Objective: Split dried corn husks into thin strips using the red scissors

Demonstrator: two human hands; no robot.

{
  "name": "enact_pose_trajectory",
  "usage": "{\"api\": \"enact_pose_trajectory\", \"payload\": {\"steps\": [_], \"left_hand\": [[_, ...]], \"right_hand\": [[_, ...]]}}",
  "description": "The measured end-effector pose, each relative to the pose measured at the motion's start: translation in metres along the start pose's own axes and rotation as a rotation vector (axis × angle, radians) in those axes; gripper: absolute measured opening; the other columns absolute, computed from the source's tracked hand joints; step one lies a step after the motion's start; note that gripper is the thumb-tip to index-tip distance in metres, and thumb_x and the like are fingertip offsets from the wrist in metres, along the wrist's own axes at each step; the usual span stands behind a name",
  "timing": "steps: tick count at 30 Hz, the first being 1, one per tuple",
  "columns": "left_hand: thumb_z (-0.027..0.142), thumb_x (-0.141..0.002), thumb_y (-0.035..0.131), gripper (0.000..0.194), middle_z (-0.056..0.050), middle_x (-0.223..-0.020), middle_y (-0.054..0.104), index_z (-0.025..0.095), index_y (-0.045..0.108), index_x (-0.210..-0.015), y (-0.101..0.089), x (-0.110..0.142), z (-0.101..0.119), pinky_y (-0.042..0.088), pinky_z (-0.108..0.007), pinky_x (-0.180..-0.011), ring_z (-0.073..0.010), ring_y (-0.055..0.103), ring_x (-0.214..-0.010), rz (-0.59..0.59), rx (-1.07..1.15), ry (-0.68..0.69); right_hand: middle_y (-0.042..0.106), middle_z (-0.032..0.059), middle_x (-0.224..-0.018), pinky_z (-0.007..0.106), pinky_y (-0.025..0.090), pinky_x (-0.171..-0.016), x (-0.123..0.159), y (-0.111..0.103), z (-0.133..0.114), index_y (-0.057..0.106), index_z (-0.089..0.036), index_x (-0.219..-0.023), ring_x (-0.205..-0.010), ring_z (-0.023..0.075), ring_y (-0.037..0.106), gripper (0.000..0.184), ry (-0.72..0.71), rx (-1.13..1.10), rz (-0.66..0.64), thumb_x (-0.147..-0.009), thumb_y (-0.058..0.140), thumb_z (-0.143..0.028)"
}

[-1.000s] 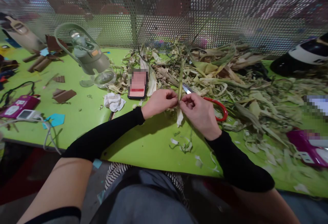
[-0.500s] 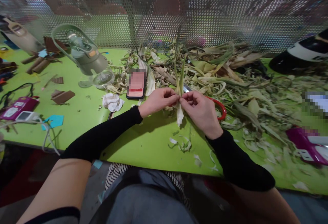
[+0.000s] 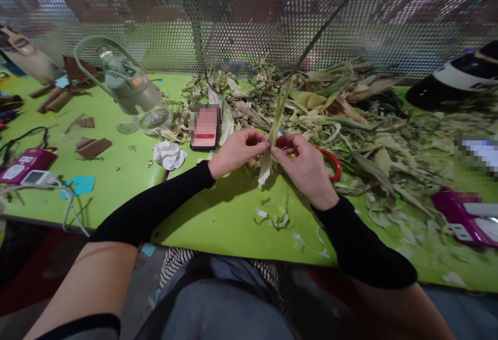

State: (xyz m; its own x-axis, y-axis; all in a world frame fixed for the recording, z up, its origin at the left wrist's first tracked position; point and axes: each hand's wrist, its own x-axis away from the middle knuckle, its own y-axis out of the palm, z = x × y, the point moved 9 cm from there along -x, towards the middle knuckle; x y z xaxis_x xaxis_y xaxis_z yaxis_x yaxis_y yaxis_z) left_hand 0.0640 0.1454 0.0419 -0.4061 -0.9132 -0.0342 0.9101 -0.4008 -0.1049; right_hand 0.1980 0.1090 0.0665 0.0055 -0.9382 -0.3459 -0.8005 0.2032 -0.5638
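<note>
A pale green corn husk strip (image 3: 265, 168) is pinched between both my hands over the front middle of the table. My left hand (image 3: 241, 149) grips it from the left with thumb and fingertips. From the other side my right hand (image 3: 302, 166) pinches the same strip, fingers curled. The husk's ragged whitish end hangs below the fingertips, and a long thin dark stem rises from its upper part toward the mesh. Red-handled scissors (image 3: 335, 165) lie partly hidden behind my right hand. Beyond the hands spreads a pile of dry husks (image 3: 311, 101).
A phone (image 3: 205, 127), crumpled tissue (image 3: 170, 155) and green bottle (image 3: 134, 83) stand left of the husks. Purple power strips (image 3: 29, 166) lie at both sides. A black-and-white bottle (image 3: 451, 81) is at right. A perforated metal screen (image 3: 167, 29) closes off the back.
The husk strip has tilted, its upper end leaning right and its lower end swinging left. A long stem now extends up and right. Both hands keep their pinch.
</note>
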Motion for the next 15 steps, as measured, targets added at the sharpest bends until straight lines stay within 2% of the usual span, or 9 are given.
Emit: {"api": "enact_pose_trajectory", "payload": {"steps": [3,8,15], "left_hand": [[0.021,-0.084,0.064,0.008,0.0,-0.075,0.066,0.013,0.063,-0.081,-0.002,0.002,0.008,0.041,-0.021,-0.064,-0.0079,0.054,-0.066,0.001,-0.213,0.088],[0.023,-0.087,0.061,0.011,-0.001,-0.079,0.07,0.014,0.066,-0.084,0.0,0.008,0.02,0.039,-0.025,-0.067,-0.0112,0.056,-0.07,0.037,-0.575,0.178],[0.022,-0.087,0.062,0.01,-0.002,-0.081,0.071,0.014,0.064,-0.082,-0.001,0.006,0.02,0.041,-0.025,-0.067,-0.0118,0.059,-0.07,0.031,-0.559,0.121]], "right_hand": [[0.069,0.0035,-0.072,0.028,0.044,-0.056,0.002,0.003,-0.006,0.064,-0.02,-0.081,-0.06,0.0154,0.058,0.016,-0.039,0.088,-0.035,-0.083,0.062,-0.035],[0.065,0.0024,-0.064,0.028,0.041,-0.056,0.004,0.005,-0.007,0.062,-0.019,-0.076,-0.056,0.0152,0.056,0.014,-0.046,0.176,-0.009,-0.082,0.061,-0.032],[0.064,0.0019,-0.064,0.027,0.04,-0.053,0.004,0.007,-0.01,0.059,-0.02,-0.075,-0.054,0.0145,0.054,0.015,-0.036,0.155,0.0,-0.084,0.059,-0.033]]}}
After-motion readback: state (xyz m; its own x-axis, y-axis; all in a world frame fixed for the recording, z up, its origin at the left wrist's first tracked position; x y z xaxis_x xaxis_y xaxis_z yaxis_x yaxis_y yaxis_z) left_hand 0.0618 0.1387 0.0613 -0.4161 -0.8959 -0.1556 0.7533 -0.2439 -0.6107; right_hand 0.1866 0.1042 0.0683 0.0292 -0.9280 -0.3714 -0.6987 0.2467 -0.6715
